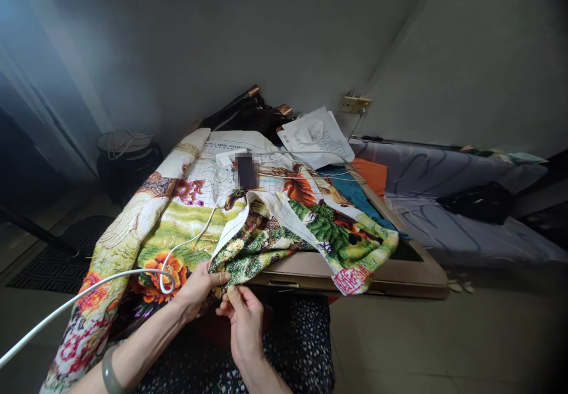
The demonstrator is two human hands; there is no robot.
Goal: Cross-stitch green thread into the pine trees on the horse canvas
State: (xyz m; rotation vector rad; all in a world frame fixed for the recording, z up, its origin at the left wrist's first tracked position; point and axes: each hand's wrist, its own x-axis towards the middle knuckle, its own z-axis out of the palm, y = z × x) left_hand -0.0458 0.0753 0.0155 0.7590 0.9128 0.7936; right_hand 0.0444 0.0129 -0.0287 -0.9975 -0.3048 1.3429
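Observation:
A large cross-stitch cloth (190,225) with colourful flowers and greenery spreads over the table, its left side rolled up and its near part folded over. My left hand (202,284) grips the folded edge, thumb on top of the stitched fabric. Close beside it, my right hand (244,311) pinches the cloth's lower edge between thumb and curled fingers. Whether a needle is in the right hand is too small to tell. A white cable (195,241) loops over the cloth just above my left hand. Further back on the cloth lies a dark, pixelated phone-like rectangle (247,172).
The brown table edge (399,281) runs along the front right. White paper bags (310,136) and a black bag (248,113) lie at the back. A wall socket (355,103) is behind them. A covered sofa (426,204) stands right, and a round stool (126,151) left.

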